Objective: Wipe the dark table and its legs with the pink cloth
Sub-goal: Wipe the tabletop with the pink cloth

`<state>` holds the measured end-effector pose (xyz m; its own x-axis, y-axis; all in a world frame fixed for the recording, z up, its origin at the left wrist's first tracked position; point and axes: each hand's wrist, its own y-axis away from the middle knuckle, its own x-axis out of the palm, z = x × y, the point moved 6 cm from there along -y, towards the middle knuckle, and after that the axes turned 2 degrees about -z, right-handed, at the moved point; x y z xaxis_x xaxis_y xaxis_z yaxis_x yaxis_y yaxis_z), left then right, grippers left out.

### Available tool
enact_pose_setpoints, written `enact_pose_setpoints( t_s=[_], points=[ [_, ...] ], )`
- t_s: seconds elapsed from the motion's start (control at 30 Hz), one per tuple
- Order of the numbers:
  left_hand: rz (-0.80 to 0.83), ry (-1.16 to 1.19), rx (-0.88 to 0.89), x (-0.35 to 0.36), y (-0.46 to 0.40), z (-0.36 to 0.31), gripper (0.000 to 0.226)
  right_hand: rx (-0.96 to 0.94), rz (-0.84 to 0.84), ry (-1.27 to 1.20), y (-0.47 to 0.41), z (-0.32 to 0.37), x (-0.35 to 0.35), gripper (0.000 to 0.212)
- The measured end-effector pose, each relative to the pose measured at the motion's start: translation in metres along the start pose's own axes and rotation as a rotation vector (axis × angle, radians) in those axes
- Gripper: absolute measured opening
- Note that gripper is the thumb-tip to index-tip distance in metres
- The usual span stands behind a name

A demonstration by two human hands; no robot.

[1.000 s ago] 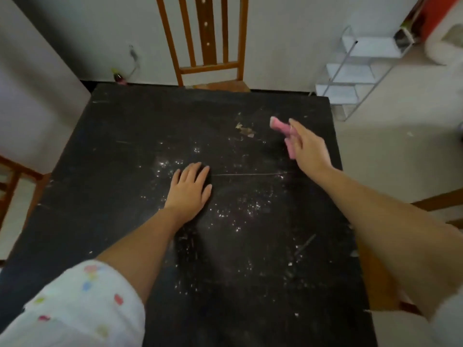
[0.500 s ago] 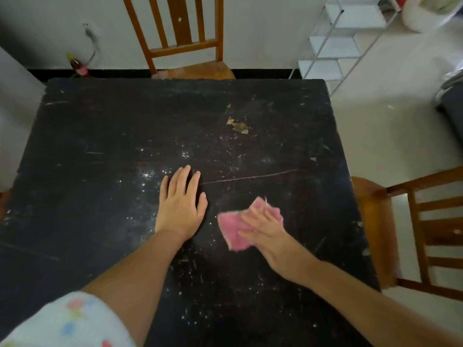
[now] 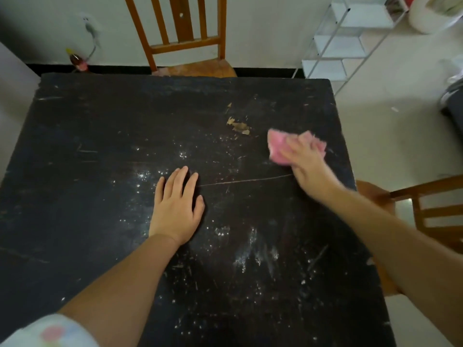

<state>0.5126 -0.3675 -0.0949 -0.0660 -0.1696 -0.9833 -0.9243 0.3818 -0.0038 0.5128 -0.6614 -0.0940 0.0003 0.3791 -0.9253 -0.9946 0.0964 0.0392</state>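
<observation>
The dark table (image 3: pixel 100 146) fills most of the view, its top scratched and dotted with white specks near the middle and front. My right hand (image 3: pixel 305 164) lies flat on the pink cloth (image 3: pixel 276 146) and presses it onto the tabletop near the right edge. The cloth bunches out on both sides of my fingers. My left hand (image 3: pixel 175 209) rests flat on the table's middle, fingers straight, holding nothing. The table legs are hidden below the top.
A chipped light-brown patch (image 3: pixel 238 126) marks the top just left of the cloth. One wooden chair (image 3: pixel 180 41) stands at the far edge, another (image 3: pixel 426 209) at the right edge. A white wire rack (image 3: pixel 345 46) stands at the back right.
My right hand has swept the pink cloth from the table's middle, beside my left hand, away and right toward the right edge. The left hand has stayed in place.
</observation>
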Motion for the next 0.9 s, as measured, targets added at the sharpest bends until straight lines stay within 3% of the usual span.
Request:
enact_pose_setpoints(
  t_s=[0.17,0.2,0.3,0.37,0.43,0.53,0.63,0.73,0.9],
  points=[
    [0.013,-0.012,-0.001,-0.002,0.000,-0.002,0.057,-0.331,0.364,-0.164,0.156,0.056,0.019,0.043],
    [0.011,-0.015,-0.001,-0.002,-0.001,-0.002,0.057,-0.316,0.350,-0.274,0.149,0.059,0.002,0.044],
    [0.012,-0.027,-0.003,0.000,0.000,-0.001,0.056,-0.097,-0.010,-0.514,0.057,0.038,-0.058,0.038],
    [0.011,-0.037,-0.008,0.000,0.000,0.000,0.056,0.038,-0.173,-0.451,-0.030,0.006,-0.080,0.034],
    [0.012,-0.036,-0.018,0.001,-0.001,0.001,0.056,0.122,-0.215,-0.319,-0.103,-0.024,-0.075,0.033],
    [0.009,-0.027,-0.022,0.002,-0.001,0.002,0.055,0.163,-0.108,-0.121,-0.152,-0.030,-0.035,0.043],
    [0.000,-0.021,-0.022,0.002,-0.001,0.002,0.055,-0.043,-0.013,-0.106,-0.137,0.039,0.001,0.054],
    [0.003,-0.015,-0.019,0.003,0.000,0.002,0.055,-0.329,0.108,-0.128,-0.063,0.104,0.026,0.057],
    [0.001,0.045,-0.028,0.003,-0.001,0.003,0.058,-0.556,0.353,-0.206,0.084,0.132,0.033,0.059]
  ],
)
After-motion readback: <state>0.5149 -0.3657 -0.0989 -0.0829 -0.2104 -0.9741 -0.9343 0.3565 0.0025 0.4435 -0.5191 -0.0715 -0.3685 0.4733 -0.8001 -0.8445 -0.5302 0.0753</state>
